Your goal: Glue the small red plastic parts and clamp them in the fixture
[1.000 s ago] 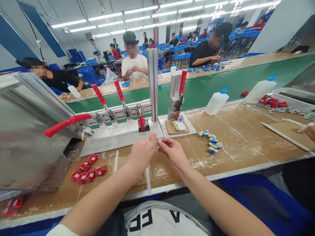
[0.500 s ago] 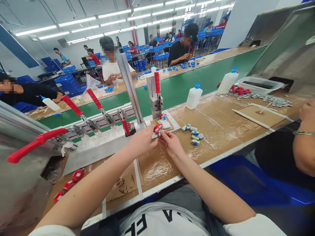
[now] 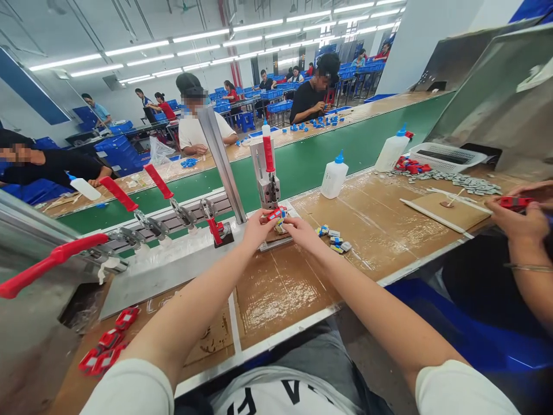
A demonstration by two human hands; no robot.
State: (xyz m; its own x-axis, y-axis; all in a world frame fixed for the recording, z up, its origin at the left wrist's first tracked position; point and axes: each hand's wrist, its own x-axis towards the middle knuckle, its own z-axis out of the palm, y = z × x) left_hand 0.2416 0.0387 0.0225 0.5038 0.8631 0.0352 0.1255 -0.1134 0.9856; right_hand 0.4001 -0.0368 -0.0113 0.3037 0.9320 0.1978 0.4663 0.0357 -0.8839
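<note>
Table (image 3: pixel 389 219): brown, glossy with tape, long and flat; more of its right end is seen than half a second back.
Press (image 3: pixel 268 173): upright metal block, red handle; both hands have been brought right under it.
Left hand (image 3: pixel 256 227): pinched on the small red part (image 3: pixel 276 214).
Right hand (image 3: pixel 300 229): fingertips pinched at the same part, grip half hidden.
Blue-grey bits (image 3: pixel 333 235): tiny, details not made out.

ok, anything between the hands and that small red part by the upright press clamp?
Nothing visible. The left hand and right hand both already pinch the small red part, right in front of the upright press clamp. The pile of small blue-and-grey pieces lies off to the right, clear of them.
</note>
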